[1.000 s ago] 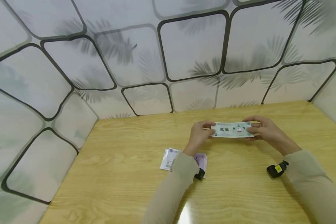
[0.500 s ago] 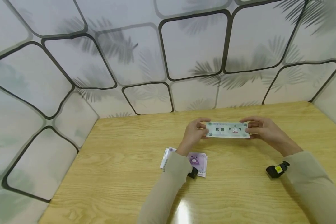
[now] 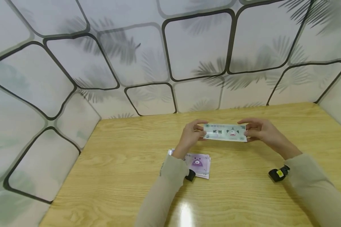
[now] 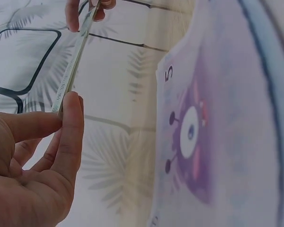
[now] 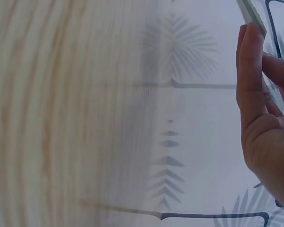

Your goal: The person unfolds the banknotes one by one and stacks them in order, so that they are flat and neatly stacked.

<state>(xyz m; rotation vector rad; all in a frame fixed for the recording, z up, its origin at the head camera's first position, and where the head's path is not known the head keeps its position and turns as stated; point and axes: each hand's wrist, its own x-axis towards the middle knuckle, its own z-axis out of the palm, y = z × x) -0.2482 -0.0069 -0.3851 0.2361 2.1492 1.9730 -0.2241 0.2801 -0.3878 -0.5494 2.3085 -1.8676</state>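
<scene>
A pale green play banknote (image 3: 225,132), printed with a 2 and a small cartoon monster, is stretched out flat above the table. Its left end is pinched between thumb and fingers of my left hand (image 3: 189,137). At the other end, my right hand (image 3: 262,134) pinches it the same way. Edge-on, the banknote (image 4: 75,64) looks thin in the left wrist view, and the left hand (image 4: 42,161) shows its thumb and forefinger meeting on it. Only a corner of it appears above the right hand (image 5: 262,104) in the right wrist view.
A loose pile of purple play banknotes (image 3: 200,164), marked 5, lies on the wooden table (image 3: 116,176) beneath my left wrist, which partly covers it. Behind the table stands a patterned wall (image 3: 199,47). Each wrist wears a black camera (image 3: 278,174).
Both hands have shifted a little to the left with the green banknote between them. More of the purple pile's right part has come into sight from under the left sleeve.
</scene>
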